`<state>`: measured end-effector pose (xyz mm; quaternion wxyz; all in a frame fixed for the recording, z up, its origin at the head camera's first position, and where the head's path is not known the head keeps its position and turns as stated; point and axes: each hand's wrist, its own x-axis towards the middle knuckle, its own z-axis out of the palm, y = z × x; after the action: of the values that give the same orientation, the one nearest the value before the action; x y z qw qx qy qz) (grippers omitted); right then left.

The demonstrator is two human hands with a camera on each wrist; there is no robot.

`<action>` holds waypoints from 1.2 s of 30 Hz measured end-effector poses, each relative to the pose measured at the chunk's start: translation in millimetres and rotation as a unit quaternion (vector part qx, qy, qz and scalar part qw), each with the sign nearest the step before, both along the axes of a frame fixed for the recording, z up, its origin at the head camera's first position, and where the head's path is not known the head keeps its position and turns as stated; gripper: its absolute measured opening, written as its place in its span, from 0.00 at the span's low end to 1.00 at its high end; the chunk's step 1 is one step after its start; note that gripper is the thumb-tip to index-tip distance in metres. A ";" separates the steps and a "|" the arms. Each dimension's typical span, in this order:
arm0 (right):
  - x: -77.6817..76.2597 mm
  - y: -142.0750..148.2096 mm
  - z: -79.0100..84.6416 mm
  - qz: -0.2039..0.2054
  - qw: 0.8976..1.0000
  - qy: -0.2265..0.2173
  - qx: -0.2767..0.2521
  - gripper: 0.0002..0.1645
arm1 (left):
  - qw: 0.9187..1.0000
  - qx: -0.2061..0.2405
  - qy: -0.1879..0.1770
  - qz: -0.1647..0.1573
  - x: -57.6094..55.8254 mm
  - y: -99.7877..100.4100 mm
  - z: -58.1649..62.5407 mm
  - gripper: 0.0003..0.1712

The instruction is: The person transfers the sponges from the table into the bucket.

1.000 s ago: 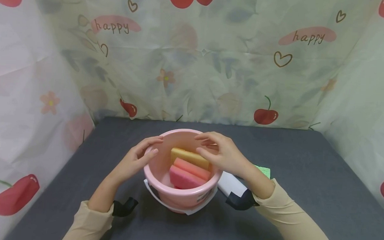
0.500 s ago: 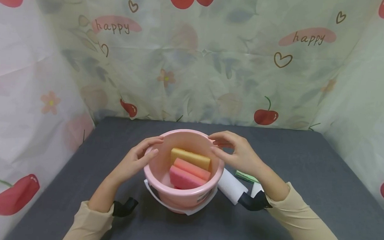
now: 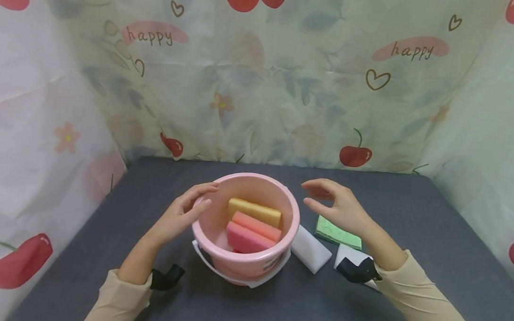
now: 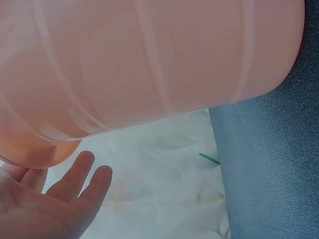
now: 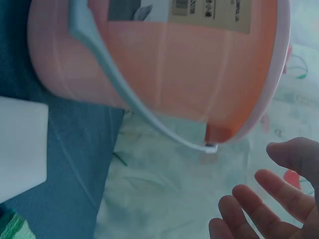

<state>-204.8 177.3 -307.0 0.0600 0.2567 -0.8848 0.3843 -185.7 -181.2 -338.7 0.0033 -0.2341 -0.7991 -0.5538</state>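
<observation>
Head view: pink bucket [image 3: 244,271] upright on the dark tabletop [image 3: 420,227], white carrying handle [image 3: 252,283] lowered against its near side. Inside, three sponges leaning together: yellow sponge [image 3: 255,211] farthest back, orange sponge [image 3: 256,225] in the middle, deep-pink sponge [image 3: 250,238] nearest. Outside, on the right: white foam block [image 3: 311,250] just beside the bucket, green sponge [image 3: 338,234] past it, second white block [image 3: 347,252] nearer the person, partly covered by the black wrist strap [image 3: 358,270].

Left hand [image 3: 186,210]: relaxed, fingers and thumb laid over the bucket's rim, no clenching seen; left wrist view shows two fingers clear of the wall. How firmly it steadies the bucket, cannot tell. Right hand [image 3: 342,203]: released, nothing between thumb and fingers, raised in the air right of the bucket, touching neither it nor the green sponge.

Progress, by judgement: tally three in, three out, so about halfway if all six belong together. Yellow, orange and deep-pink look settled; green and both whites remain on the tabletop, not in the bucket
</observation>
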 end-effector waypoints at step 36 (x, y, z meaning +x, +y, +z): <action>-30.0 71.6 -51.3 -0.012 0.983 -0.126 0.133 0.42 | 1.000 -0.005 -0.010 0.002 -1.7 -0.6 -1.3 0.23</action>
<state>-234.9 248.9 -358.3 -0.0818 0.2019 -0.9314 0.2918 -187.4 -181.7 -340.0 -0.0045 -0.2267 -0.8023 -0.5522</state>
